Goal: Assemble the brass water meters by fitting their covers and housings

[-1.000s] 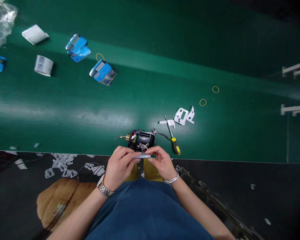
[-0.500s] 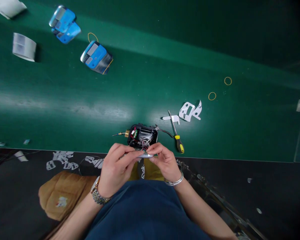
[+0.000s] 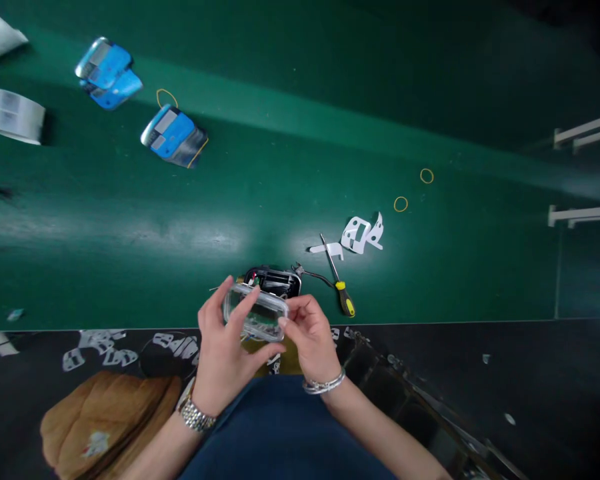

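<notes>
From the head camera I see both of my hands raised just in front of my body, over the near edge of the green table [image 3: 330,133]. My left hand [image 3: 225,353] is palm-up with the fingers spread and curled upward, cradling a clear plastic cover [image 3: 255,313] from below and from its left end. My right hand [image 3: 307,337] comes in from the right, its thumb and fingertips pinching the cover's right end. So both hands are closed on the cover, which is tilted so that its broad face is toward the camera. A metal watch [image 3: 196,415] sits on my left wrist and a silver bracelet [image 3: 323,385] on my right.

Just beyond the cover, partly hidden by it, a black open device [image 3: 275,280] with wires inside lies on the table near its near edge. To its right lies a screwdriver [image 3: 338,279] with a yellow and black handle, tip pointing far. Just beyond that are white cut-out pieces [image 3: 360,233], and farther right two yellow rubber bands [image 3: 401,204], a little apart from each other.

At the far left lie blue packaged units [image 3: 173,137], with a white paper roll [image 3: 16,117] left of them. Below the table edge the floor is dark, with white scraps [image 3: 105,339] strewn at left and a brown cushion [image 3: 105,420] at the near left.
</notes>
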A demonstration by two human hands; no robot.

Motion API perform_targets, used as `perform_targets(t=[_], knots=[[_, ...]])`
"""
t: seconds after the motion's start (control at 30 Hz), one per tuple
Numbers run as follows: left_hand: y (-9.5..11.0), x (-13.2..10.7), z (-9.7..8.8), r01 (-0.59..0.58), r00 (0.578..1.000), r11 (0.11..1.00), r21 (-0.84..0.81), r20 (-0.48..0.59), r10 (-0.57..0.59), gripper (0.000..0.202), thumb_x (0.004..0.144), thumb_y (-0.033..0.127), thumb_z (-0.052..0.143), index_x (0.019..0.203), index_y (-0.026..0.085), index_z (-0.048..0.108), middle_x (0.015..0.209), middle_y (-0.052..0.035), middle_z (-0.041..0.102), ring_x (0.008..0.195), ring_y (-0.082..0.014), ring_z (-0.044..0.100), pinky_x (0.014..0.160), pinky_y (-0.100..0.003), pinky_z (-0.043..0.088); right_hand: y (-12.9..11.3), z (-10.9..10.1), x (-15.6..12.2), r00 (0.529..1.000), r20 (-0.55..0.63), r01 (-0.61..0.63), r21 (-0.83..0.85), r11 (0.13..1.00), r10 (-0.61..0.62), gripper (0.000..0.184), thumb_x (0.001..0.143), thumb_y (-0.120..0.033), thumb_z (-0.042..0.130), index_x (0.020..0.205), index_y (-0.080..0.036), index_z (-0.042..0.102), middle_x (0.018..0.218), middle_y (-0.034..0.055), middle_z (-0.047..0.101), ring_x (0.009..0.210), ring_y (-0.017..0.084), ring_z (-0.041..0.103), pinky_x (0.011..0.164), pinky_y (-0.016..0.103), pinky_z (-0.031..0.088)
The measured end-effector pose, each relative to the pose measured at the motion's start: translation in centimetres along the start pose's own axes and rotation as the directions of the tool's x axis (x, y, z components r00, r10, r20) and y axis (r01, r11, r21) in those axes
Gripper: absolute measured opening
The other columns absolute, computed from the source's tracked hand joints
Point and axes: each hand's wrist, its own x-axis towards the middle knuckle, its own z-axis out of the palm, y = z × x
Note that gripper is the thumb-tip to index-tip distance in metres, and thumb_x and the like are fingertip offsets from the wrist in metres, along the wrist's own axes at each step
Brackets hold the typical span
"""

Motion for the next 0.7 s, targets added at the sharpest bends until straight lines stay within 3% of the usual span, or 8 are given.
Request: perform_targets(t=[0.1, 0.23, 0.37, 0.43, 0.53, 0.7], knots=[[-0.7, 1.0, 0.6, -0.157, 0.978, 0.975, 0.159, 0.164, 0.131, 0.122, 0.050, 0.039, 0.097, 0.153, 0.034, 0.032, 0.166, -0.0163, 0.015, 0.145, -0.0526, 0.021, 0.111, -0.071, 0.030, 0.0, 1.0, 0.4, 0.997, -0.076, -0.007, 0.028, 1.000, 0.009, 0.026, 0.075, -0.030, 0.078, 0.095, -0.024, 0.061, 0.090, 0.0010, 0.065, 0.082, 0.016, 0.060, 0.077, 0.031, 0.053], [-1.6, 3.0, 0.4, -0.220, 0.966, 0.949, 0.224, 0.188, 0.179, 0.091, 0.073, 0.033, 0.080, 0.153, 0.034, 0.035, 0.152, -0.0133, 0.044, 0.134, -0.0449, 0.039, 0.109, -0.065, 0.034, -0.6, 1.4, 1.0, 0.996, -0.085, -0.009, 0.015, 1.000, 0.010, 0.024, 0.076, -0.028, 0.076, 0.094, -0.024, 0.061, 0.090, 0.0017, 0.065, 0.078, 0.016, 0.060, 0.067, 0.029, 0.053], [-1.7, 4.5, -0.4, -0.209, 0.962, 0.958, 0.197, 0.217, 0.165, 0.090, 0.070, 0.039, 0.078, 0.151, 0.024, 0.040, 0.136, -0.0150, 0.054, 0.120, -0.0390, 0.046, 0.107, -0.058, 0.040, -0.7, 0.3, 1.1, 0.998, -0.055, 0.011, -0.095, 0.995, -0.017, 0.025, 0.083, -0.031, 0.069, 0.105, -0.023, 0.061, 0.102, 0.0044, 0.067, 0.076, 0.016, 0.060, 0.062, 0.029, 0.052], [-1.4, 4.9, -0.7, -0.198, 0.963, 0.962, 0.186, 0.222, 0.155, 0.093, 0.068, 0.040, 0.080, 0.151, 0.022, 0.041, 0.133, -0.0155, 0.054, 0.118, -0.0377, 0.046, 0.106, -0.056, 0.041, 0.0, -1.1, 1.4, 0.985, -0.125, 0.077, -0.294, 0.953, -0.118, 0.021, 0.088, -0.029, 0.061, 0.108, -0.024, 0.061, 0.106, 0.0053, 0.067, 0.085, 0.017, 0.063, 0.070, 0.030, 0.054], [-1.2, 5.2, -0.9, -0.162, 0.971, 0.973, 0.165, 0.201, 0.128, 0.094, 0.066, 0.043, 0.081, 0.150, 0.021, 0.043, 0.129, -0.0157, 0.055, 0.116, -0.0364, 0.046, 0.103, -0.053, 0.043, 1.5, -4.4, 2.5, 0.940, -0.191, 0.114, -0.604, 0.789, -0.282, 0.021, 0.090, -0.026, 0.055, 0.110, -0.024, 0.061, 0.108, 0.0073, 0.065, 0.094, 0.022, 0.062, 0.079, 0.036, 0.053], [-1.5, 5.9, -1.6, -0.073, 0.979, 0.992, 0.104, 0.198, 0.052, 0.083, 0.075, 0.054, 0.075, 0.146, 0.022, 0.047, 0.123, -0.0135, 0.060, 0.111, -0.0332, 0.052, 0.098, -0.053, 0.045, 2.7, -10.1, 5.0, 0.847, -0.282, 0.029, -0.822, 0.569, -0.450, 0.031, 0.086, -0.023, 0.057, 0.117, -0.017, 0.059, 0.115, 0.0170, 0.057, 0.111, 0.035, 0.046, 0.098, 0.057, 0.035]])
